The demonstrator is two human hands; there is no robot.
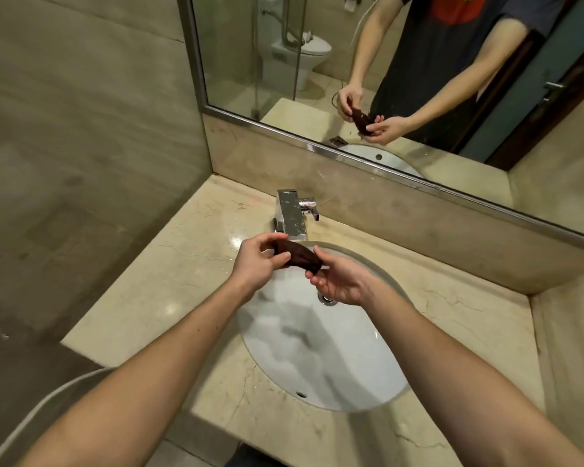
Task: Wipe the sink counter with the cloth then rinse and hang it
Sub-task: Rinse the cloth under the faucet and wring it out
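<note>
A small dark brown cloth [297, 255], bunched into a roll, hangs between both hands over the far rim of the white oval sink [317, 352]. My left hand [258, 262] pinches its left end with thumb and fingers. My right hand [338, 281] holds its right end, fingers curled under it. Both are just below the chrome faucet [292, 214]. No water is seen running. The beige marble counter [169, 281] surrounds the basin.
A mirror [402, 69] above the backsplash reflects my arms and the cloth. The sink drain [327, 299] lies under my right hand. A white hose [48, 402] curves at the lower left beyond the counter edge. Walls close in on the left and right.
</note>
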